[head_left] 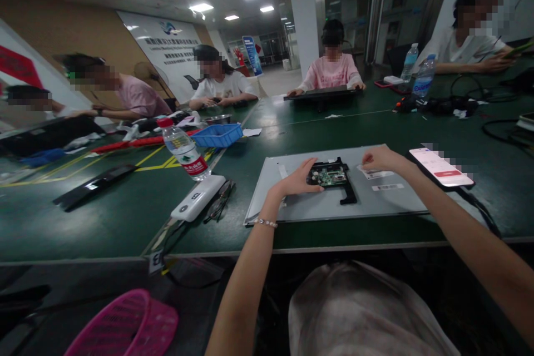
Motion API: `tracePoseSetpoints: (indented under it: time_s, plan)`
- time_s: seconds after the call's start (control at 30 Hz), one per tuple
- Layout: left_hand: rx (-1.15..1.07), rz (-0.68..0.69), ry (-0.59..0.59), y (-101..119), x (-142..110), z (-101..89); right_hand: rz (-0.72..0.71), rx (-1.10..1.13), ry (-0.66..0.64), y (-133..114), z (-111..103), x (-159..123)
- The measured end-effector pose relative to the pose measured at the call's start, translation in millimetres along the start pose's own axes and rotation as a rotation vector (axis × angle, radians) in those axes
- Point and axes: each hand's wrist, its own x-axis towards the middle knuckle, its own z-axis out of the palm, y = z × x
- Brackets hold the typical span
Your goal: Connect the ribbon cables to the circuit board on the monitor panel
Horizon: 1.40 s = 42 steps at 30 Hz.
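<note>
A flat grey panel (392,203) lies on the table in front of me. On it rests a green circuit board (334,177) in a black bracket (349,194). My left hand (297,181) grips the left end of the board, its thumb on the near side and its fingers on the far side. To the right of the board, my right hand (379,158) is closed in a pinch just above a white label (373,173) on the panel. Whatever those fingertips hold, if anything, is too small to make out. A barcode strip (387,187) is stuck nearer to me.
Right of the panel lies a lit phone (442,167). To the left are a white power bank (198,198), glasses (219,203), a water bottle (183,150), a blue tray (219,135) and a long black part (95,186). A pink basket (142,322) stands below the table edge. Several people sit around.
</note>
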Motion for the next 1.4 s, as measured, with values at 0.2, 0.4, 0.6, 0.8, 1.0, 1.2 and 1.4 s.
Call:
tracePoseSetpoints:
  time_s: [0.2, 0.4, 0.6, 0.8, 1.0, 1.2, 1.4]
  plan:
    - [-0.004, 0.003, 0.010, -3, 1, 1.2, -0.052, 0.207, 0.011, 1, 17, 0]
    - [0.005, 0.011, 0.006, -3, 2, 0.7, -0.047, 0.216, 0.086, -12, 17, -6]
    - [-0.002, 0.017, 0.015, -2, 1, 1.0, -0.044, 0.169, 0.052, -6, 17, -6]
    - [-0.005, 0.007, 0.004, 0, 1, -0.5, -0.039, 0.213, 0.040, -5, 13, -8]
    - [0.000, 0.013, 0.007, -2, 1, 0.1, -0.025, 0.576, -0.130, -19, 14, -14]
    - [-0.008, 0.000, 0.009, 0, 2, 0.3, -0.057, 0.708, -0.139, -33, 25, -12]
    - [0.000, 0.008, 0.014, 0, 1, 0.6, -0.024, 0.745, -0.112, -30, 32, -6]
